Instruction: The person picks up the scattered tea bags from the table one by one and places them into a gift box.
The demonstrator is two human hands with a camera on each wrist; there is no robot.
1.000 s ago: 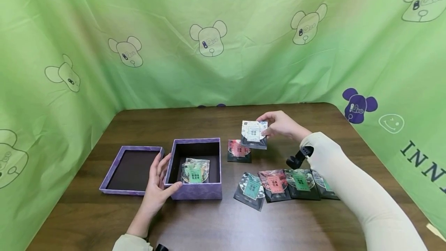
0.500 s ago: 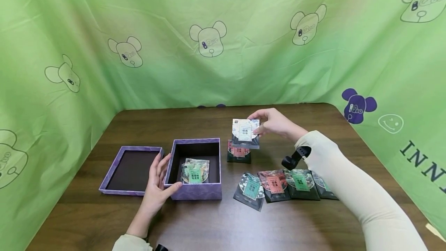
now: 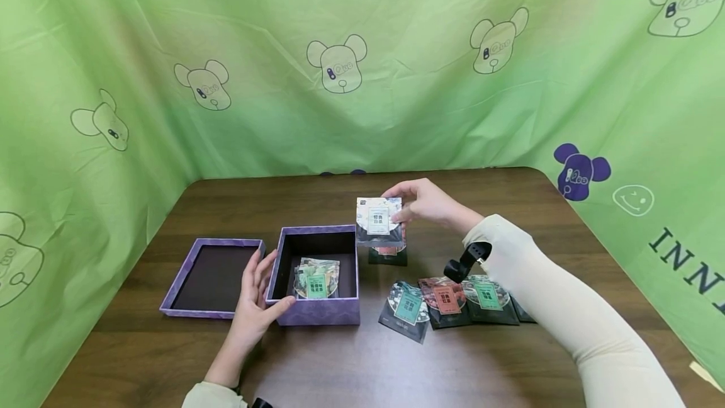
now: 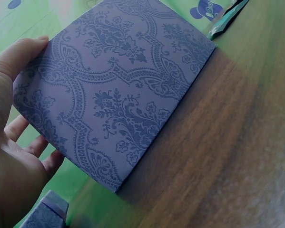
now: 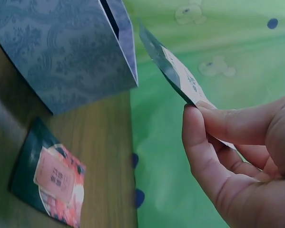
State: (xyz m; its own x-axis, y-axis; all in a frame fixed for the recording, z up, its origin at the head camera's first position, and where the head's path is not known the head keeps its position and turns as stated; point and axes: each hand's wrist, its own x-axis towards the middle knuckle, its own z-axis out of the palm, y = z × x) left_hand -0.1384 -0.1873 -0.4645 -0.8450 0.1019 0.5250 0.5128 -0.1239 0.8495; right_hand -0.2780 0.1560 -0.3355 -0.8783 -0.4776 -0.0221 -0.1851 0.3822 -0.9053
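Observation:
My right hand (image 3: 427,203) pinches a tea sachet (image 3: 378,221) with a pale top and dark lower part between thumb and fingers. It is held up by its right edge, close to the right rim of a purple patterned box (image 3: 320,313). In the right wrist view the sachet (image 5: 173,71) tilts edge-on, apart from the box. My left hand (image 3: 255,307) holds the box at its front left corner, thumb on the front rim and fingers along the left side. Inside the box stand a few green-labelled tea sachets (image 3: 317,282).
A red-labelled sachet (image 3: 387,257) lies right of the box, partly covered by the raised one. Nearer me, several sachets (image 3: 446,302) lie in an overlapping row, partly behind my right sleeve. The box lid (image 3: 212,279) rests inside-up at left. A green curtain (image 3: 340,124) hangs behind the table.
My right hand has carried the pale sachet leftward over the red-labelled one to the box's right rim. The left hand and box have stayed in place.

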